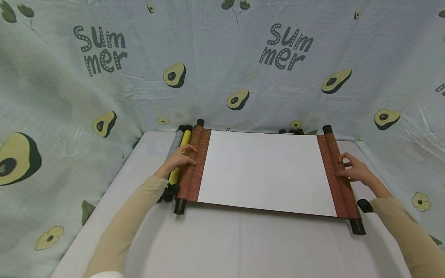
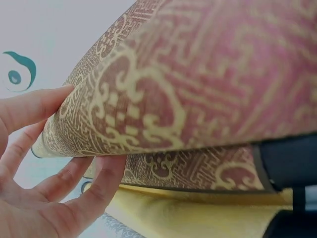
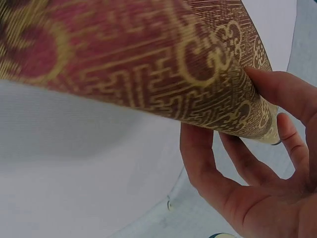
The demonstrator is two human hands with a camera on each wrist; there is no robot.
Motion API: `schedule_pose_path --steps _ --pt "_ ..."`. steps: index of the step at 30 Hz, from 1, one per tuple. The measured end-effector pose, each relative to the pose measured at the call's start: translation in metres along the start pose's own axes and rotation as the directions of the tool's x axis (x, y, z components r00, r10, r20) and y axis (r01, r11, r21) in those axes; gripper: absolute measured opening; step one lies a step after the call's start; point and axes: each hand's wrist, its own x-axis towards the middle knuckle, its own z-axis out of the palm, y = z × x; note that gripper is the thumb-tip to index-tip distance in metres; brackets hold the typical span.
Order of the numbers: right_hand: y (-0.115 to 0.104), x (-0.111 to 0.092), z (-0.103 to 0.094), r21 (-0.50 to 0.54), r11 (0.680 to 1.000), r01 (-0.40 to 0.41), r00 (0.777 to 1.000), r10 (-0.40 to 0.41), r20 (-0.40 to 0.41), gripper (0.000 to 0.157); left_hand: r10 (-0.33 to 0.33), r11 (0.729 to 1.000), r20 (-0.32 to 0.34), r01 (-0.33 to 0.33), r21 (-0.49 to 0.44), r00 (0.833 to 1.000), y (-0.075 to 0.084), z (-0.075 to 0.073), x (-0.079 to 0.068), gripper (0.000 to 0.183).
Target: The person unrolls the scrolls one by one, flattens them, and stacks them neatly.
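A hanging scroll (image 1: 262, 173) lies unrolled sideways, its blank white sheet stretched between two red-brown brocade rolls with black knobs. My left hand (image 1: 180, 158) holds the left roll (image 2: 129, 109); in the left wrist view the thumb is on one side and the fingers curl beneath. At the other end, my right hand (image 1: 355, 170) grips the right roll (image 1: 342, 181). The right wrist view shows that hand's thumb on the gold-patterned brocade (image 3: 198, 64) and its fingers bent under the edge.
Beside the left roll lie a yellow rolled scroll (image 1: 175, 175) and a grey one (image 1: 175, 143), both with black ends. More dark knobs (image 1: 296, 131) peek out behind the sheet. A black rounded end (image 1: 365, 205) shows by the right sleeve. Printed cloth (image 1: 208, 50) hangs around the white table (image 1: 222, 247).
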Motion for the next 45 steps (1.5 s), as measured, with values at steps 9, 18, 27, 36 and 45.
schedule_pose_path --steps 9,18,27,36,45 --pt "0.001 0.019 -0.005 -0.015 1.000 -0.008 0.998 0.007 -0.065 0.043 -0.073 0.997 -0.020 0.073 -0.034 0.997 0.002 0.006 0.017 0.047" --pt "0.003 0.034 -0.009 0.078 0.995 -0.062 0.993 0.069 -0.097 0.044 -0.140 0.981 0.020 0.142 -0.133 0.990 0.001 0.011 0.028 0.049" --pt "-0.003 0.045 -0.002 0.092 0.989 -0.114 0.965 0.132 -0.227 0.043 -0.197 0.964 0.012 0.196 -0.180 0.980 -0.001 0.013 0.031 0.049" --pt "-0.002 0.052 0.010 0.125 0.987 -0.102 0.951 0.133 -0.277 0.040 -0.181 0.978 -0.070 0.173 -0.117 0.981 -0.002 0.012 0.035 0.046" --pt "0.001 0.054 0.021 0.087 0.993 -0.079 0.949 0.102 -0.299 0.035 -0.098 0.986 -0.124 0.114 0.125 0.987 -0.005 0.012 0.035 0.045"
